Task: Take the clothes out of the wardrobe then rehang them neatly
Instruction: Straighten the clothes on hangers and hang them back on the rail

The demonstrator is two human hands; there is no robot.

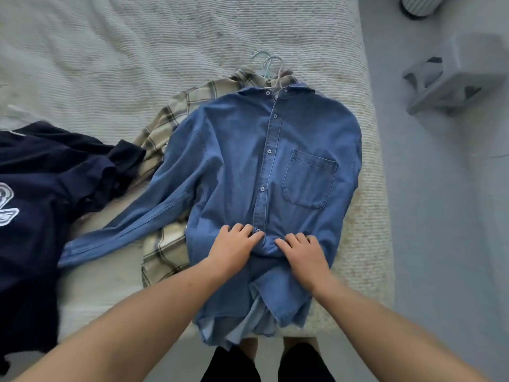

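Hands, left hand [233, 248] and right hand [304, 250], pinch denim shirt [264, 172] placket beside its lowest fastened button, collar and hanger [271, 68] lying toward twelve o'clock.

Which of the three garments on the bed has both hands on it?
The blue denim shirt, top layer, buttoned; left hand and right hand at its placket. Plaid shirt lies beneath; navy top lies untouched.
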